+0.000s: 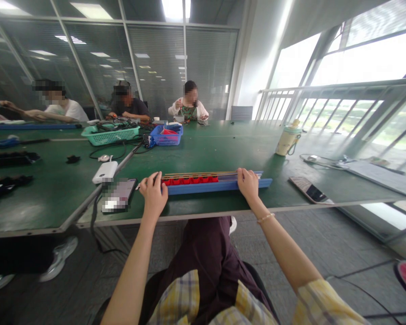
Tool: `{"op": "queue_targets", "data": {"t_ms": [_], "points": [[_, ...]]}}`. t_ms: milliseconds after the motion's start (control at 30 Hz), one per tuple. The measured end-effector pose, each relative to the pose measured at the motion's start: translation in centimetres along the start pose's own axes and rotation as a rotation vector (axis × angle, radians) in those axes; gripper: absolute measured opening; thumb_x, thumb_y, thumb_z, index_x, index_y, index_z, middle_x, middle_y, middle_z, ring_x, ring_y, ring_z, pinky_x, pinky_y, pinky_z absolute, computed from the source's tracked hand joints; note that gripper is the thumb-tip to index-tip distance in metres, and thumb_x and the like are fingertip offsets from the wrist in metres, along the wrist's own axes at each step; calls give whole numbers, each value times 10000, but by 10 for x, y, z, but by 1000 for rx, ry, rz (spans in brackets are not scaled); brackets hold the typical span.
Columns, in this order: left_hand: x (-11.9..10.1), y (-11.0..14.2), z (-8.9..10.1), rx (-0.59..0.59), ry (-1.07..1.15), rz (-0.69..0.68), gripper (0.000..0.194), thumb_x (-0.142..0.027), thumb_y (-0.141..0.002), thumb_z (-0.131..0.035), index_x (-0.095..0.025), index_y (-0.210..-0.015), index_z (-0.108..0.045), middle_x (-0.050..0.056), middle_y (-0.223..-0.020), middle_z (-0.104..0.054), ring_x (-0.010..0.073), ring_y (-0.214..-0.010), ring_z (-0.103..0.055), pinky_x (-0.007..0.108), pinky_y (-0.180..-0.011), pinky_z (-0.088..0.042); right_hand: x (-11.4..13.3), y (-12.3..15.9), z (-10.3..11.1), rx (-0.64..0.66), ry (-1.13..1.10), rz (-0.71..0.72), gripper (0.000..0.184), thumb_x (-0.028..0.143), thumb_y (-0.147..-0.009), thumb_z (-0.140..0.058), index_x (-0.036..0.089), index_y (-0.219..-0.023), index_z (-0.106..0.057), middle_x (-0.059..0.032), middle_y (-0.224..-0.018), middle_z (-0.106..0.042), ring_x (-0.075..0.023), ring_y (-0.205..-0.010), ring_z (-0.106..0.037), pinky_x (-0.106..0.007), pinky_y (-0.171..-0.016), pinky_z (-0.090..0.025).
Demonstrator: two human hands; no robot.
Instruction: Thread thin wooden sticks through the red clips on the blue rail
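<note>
A long, narrow blue tray (203, 188) lies across the front of the green table. Small red pieces (191, 180) sit in a row along it, and thin yellowish strips (203, 174) stretch lengthwise above them. Around the tray's left end, my left hand (154, 193) is closed, thumb on the near side. My right hand (248, 185) is closed over the tray nearer its right end, with fingers curled across the strips. Whether either hand pinches the strips themselves is hidden by the fingers.
Left of the tray lie a phone (120, 195) and a white power bank (105, 172). Another phone (309, 189) and a cup (287, 140) stand to the right. Farther back are a green basket (110, 136) and a blue basket (167, 137). Several people sit opposite.
</note>
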State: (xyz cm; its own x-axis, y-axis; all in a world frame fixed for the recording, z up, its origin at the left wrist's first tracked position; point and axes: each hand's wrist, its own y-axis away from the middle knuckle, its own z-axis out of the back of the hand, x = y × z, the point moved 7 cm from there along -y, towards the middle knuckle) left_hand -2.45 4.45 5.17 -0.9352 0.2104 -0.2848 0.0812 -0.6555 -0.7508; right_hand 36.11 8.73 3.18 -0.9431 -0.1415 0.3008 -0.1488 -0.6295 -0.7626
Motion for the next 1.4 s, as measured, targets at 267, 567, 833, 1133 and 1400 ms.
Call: {"op": "queue_targets", "data": {"t_ms": [267,567,833,1133,1400], "points": [[-6,-1,1,37,-11,-44,429,-301,-929,-427,-232,-1306,-621,102,-1407,-555,331,-1250,-413,536,-1042,-331,-10,1,1,-10,60,-145,456,386,-1038,-282,174,-899,-661,-120,-884,-707,-248,-847,-580,-352,-803,-321],[-7,-1,1,39,-27,-44,450,-318,-942,-412,-185,-1332,-592,112,-1417,-553,327,-1258,-415,535,-1049,-331,-4,-1,-2,-2,-4,-49,446,379,-1040,-277,181,-940,-665,-111,-914,-722,-248,-888,-585,-348,-824,-333],[-8,-1,1,52,-23,-32,437,-312,-943,-415,-202,-1323,-598,104,-1404,-568,327,-1265,-420,536,-1054,-316,-3,-1,-2,-10,-56,-19,433,386,-1034,-279,189,-976,-661,-116,-949,-720,-255,-906,-584,-348,-835,-357],[-6,0,-2,65,-5,-40,433,-298,-942,-416,-186,-1323,-589,103,-1353,-609,315,-1265,-433,515,-1070,-309,-5,0,0,-21,-17,-83,419,376,-1035,-278,179,-954,-640,-118,-919,-715,-250,-867,-587,-354,-831,-340],[-4,0,-3,57,1,-45,427,-299,-943,-421,-185,-1318,-590,103,-1321,-629,313,-1258,-439,507,-1071,-314,-1,0,-3,24,-64,-25,378,372,-1027,-319,196,-992,-651,-100,-986,-728,-255,-942,-601,-356,-877,-347]]}}
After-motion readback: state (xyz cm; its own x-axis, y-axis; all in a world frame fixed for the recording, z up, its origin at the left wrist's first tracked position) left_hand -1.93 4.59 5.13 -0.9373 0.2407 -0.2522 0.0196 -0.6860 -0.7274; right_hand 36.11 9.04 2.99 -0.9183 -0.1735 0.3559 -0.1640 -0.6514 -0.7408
